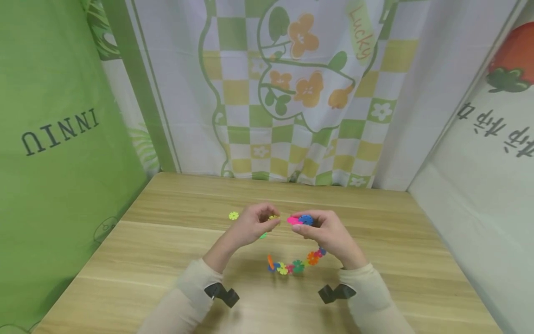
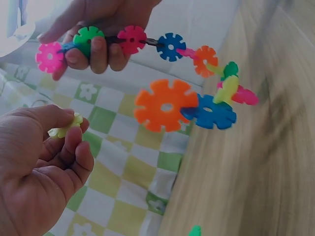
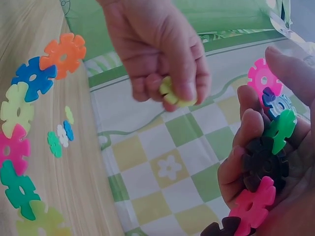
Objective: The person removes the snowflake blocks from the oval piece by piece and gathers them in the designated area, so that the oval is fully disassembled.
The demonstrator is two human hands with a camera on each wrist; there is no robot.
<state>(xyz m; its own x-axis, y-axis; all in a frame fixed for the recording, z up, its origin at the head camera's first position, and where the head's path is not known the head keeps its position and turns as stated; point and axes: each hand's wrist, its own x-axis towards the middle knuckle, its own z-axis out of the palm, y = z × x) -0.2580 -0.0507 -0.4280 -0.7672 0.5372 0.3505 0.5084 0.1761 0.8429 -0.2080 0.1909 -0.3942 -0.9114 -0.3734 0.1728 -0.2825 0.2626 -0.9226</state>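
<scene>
My left hand (image 1: 254, 223) pinches a yellow notched plastic disc (image 2: 66, 127) between thumb and fingers. Opposite it, my right hand (image 1: 331, 234) holds one end of a chain of interlocked snowflake discs, its fingers curled round green and black ones (image 3: 266, 163). A pink disc (image 2: 49, 57) forms that end and points toward the yellow disc, with a small gap between them. From the right hand the chain hangs in a curve through pink, blue, orange, green and yellow discs to an orange disc (image 2: 166, 105) at the far end. In the head view the hands hide part of it.
Loose discs lie on the wooden table (image 1: 167, 260): a yellow one (image 1: 233, 215), a green one (image 3: 54, 144), a white one (image 3: 62, 135) and a blue one (image 3: 68, 130). A patterned curtain (image 1: 292, 153) hangs behind the table, with cloth on both sides.
</scene>
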